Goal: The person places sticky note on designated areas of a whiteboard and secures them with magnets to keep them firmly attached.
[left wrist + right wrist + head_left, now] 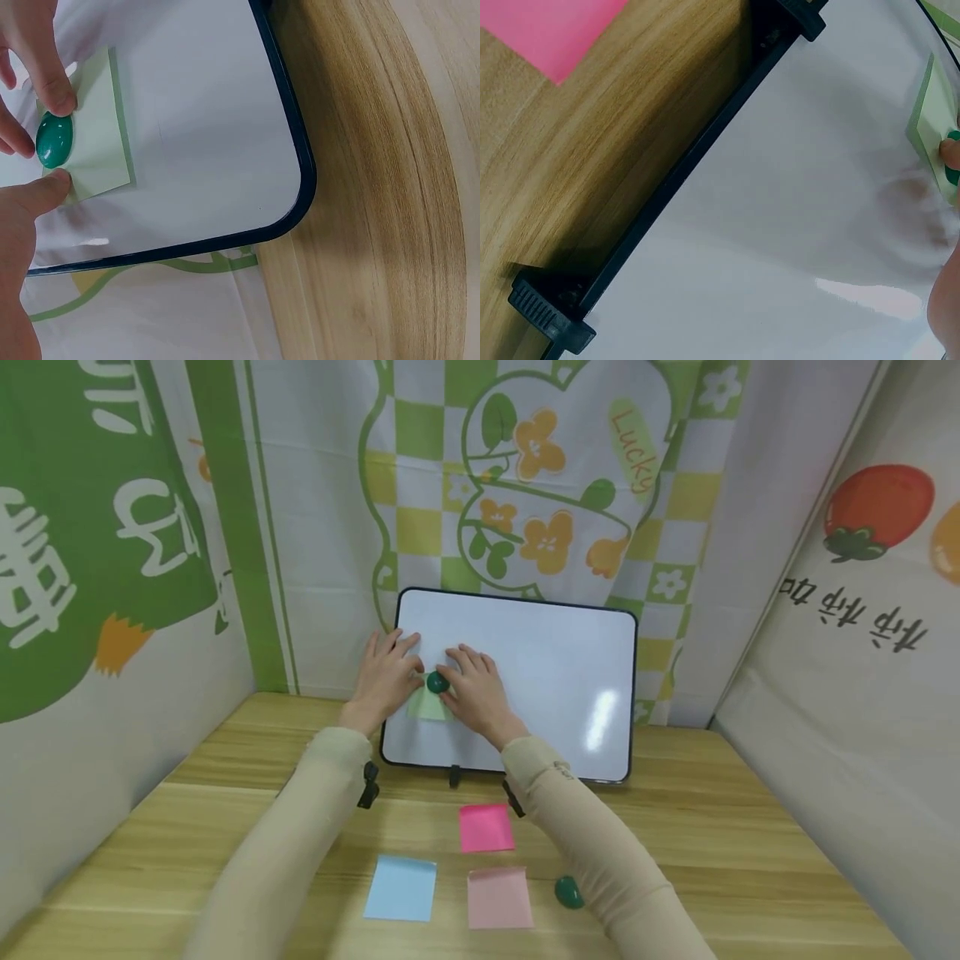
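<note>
A whiteboard [555, 677] with a dark frame leans upright on the wooden table. Against its left part lies a light green sticky note [97, 142], its lower edge standing off the board. A glossy green oval magnet [55, 141] sits over the note's upper part. My right hand [477, 693] holds the magnet between thumb and fingertip. From the left side, my left hand [384, 677] has its thumb on the note beside the magnet, with its other fingers extended over the board's left edge.
On the table [750, 860] in front of the board lie a bright pink note [486, 828], a blue note [401, 888] and a pale pink note [499, 898]. Another green magnet [568, 892] lies near the right forearm. Dark support feet [551, 311] hold the board's lower edge.
</note>
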A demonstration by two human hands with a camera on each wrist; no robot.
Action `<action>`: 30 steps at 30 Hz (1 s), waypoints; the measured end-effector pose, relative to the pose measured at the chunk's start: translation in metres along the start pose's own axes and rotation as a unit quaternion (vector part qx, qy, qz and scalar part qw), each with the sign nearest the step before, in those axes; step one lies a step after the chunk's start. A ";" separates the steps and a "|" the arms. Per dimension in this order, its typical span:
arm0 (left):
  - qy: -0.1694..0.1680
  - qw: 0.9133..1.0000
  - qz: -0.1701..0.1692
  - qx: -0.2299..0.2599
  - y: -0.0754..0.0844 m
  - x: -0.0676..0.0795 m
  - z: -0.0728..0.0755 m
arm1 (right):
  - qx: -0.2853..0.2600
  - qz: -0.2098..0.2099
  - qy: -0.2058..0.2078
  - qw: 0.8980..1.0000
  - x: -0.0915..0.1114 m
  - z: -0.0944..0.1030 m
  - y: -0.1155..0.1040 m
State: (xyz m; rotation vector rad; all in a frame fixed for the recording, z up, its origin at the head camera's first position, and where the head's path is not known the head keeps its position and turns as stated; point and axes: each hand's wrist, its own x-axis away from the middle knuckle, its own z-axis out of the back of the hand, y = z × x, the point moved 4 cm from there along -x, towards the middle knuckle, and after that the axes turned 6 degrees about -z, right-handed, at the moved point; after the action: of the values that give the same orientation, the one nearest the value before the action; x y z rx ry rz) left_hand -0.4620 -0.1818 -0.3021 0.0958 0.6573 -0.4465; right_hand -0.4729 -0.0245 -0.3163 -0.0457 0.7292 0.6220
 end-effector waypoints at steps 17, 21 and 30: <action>-0.007 1.000 -0.009 -0.003 -0.001 0.005 -0.002 | -0.006 0.003 0.002 1.000 0.009 -0.001 0.008; -0.009 1.000 -0.007 0.003 -0.001 0.007 -0.004 | -0.013 0.007 0.004 1.000 0.012 0.000 0.010; -0.002 1.000 -0.009 0.003 0.001 0.009 -0.004 | -0.025 0.010 0.002 1.000 0.019 0.005 0.016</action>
State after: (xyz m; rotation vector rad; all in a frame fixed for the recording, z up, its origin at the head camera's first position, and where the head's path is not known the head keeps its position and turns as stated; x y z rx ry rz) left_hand -0.4579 -0.1835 -0.3104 0.0942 0.6542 -0.4659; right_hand -0.4684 -0.0004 -0.3219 -0.0868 0.7179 0.6592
